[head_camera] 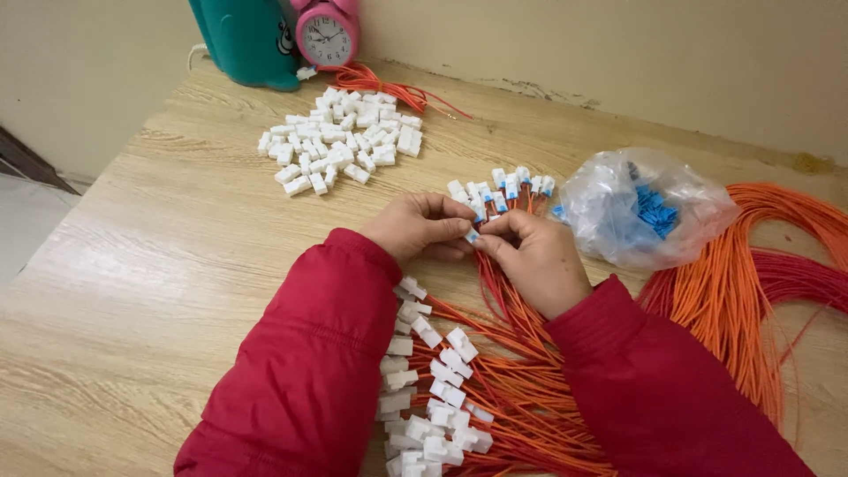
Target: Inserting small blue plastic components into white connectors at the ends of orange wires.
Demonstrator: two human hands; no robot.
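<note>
Pinching a small white plastic connector (472,235) between left hand (422,227) and right hand (533,256).

worktop (177,265): pale wood grain | sleeves (300,389): red | loose connector housings (340,141): white | wires (521,389): orange | coiled wire bundle (751,265): orange with a magenta-red part | wire-end caps (499,196): white and blue | bag (609,212): clear, blue pieces inside | alarm clock (327,34): pink, white dial | container (247,40): teal | wall (618,53): cream

Home workbench: alarm clock (327,35), wire piles (751,265)
</note>
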